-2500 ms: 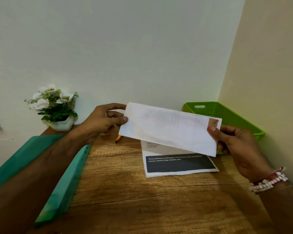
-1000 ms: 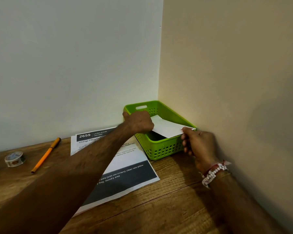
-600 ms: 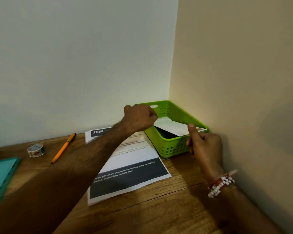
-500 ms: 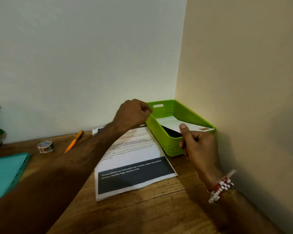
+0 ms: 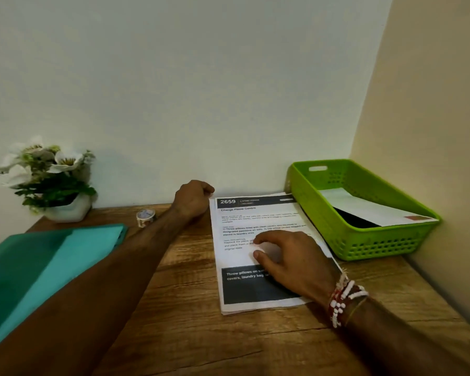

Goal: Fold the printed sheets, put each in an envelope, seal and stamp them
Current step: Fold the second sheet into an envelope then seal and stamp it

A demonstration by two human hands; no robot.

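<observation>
At the far right of the wooden counter (image 5: 190, 321), tucked where the back wall (image 5: 201, 90) meets the side wall (image 5: 432, 131), sits a green basket (image 5: 377, 244). An envelope (image 5: 364, 206) lies tilted inside it, w/ one end propped on the front-right rim. A reddish stamp (image 5: 415, 218) shows at that end, but its design is too blurred to read. Under the envelope is a dark shape (image 5: 353, 221); can't tell what it is.

Just left of the basket lie the printed sheets (image 5: 236, 256), a stack flat on the counter. Their right edge meets the basket's base, and it's unclear whether it slips beneath. Layered edges at the bottom show more than one sheet, but no count is possible. The header reads "2659" and "Change Pillow Covers"; the smaller text is mostly illegible.

The right hand (image 5: 291, 259) rests palm-down on the stack, fingers loose & slightly spread, gripping nothing. It covers part of the middle lines and of the black band. Bead bracelets (image 5: 342, 299) ring its wrist.

The left hand (image 5: 193, 198) is at the stack's top-left corner by the back wall. Its fingers are curled under & out of sight, so can't tell whether it pinches the corner or holds nothing. Its forearm (image 5: 106, 280) crosses the counter diagonally, covering a strip of it.

On the left side, a small tape roll (image 5: 145, 217) sits just beside the forearm. A teal folder (image 5: 38, 261) is cut off by the frame's left edge, and a white flower pot (image 5: 52, 180) stands by the back wall.
</observation>
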